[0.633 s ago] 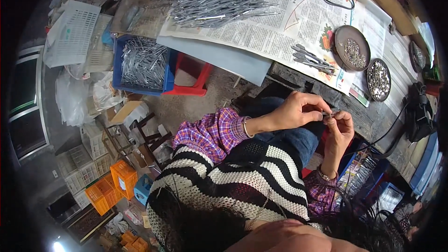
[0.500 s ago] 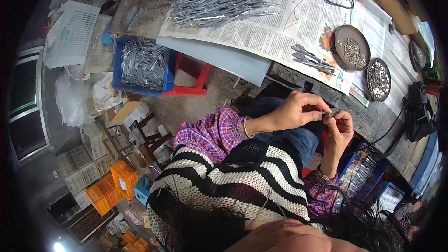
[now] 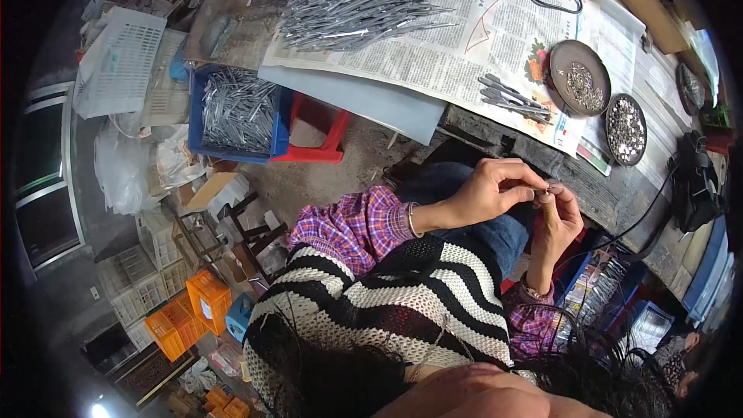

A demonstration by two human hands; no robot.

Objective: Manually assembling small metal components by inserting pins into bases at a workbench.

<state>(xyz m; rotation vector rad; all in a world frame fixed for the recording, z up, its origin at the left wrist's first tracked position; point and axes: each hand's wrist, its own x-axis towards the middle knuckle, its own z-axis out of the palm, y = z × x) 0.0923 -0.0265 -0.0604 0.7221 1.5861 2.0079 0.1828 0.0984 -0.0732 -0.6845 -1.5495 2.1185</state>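
L hand [image 3: 489, 195], R hand [image 3: 560, 223] in pinch on tiny pc [image 3: 548, 191] nr newspaper-topped bench [image 3: 594, 195], orange crates [image 3: 170, 328] L.

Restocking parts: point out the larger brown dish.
In the head view, the larger brown dish sits at upper right on the paper-covered table, just left of and above the smaller dish.

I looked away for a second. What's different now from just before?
Very little: the whole view has shifted slightly, likely from the head moving. The left hand and right hand still meet around a tiny piece; nothing was visibly picked up or let go. The metal pile and brown dish look unchanged.
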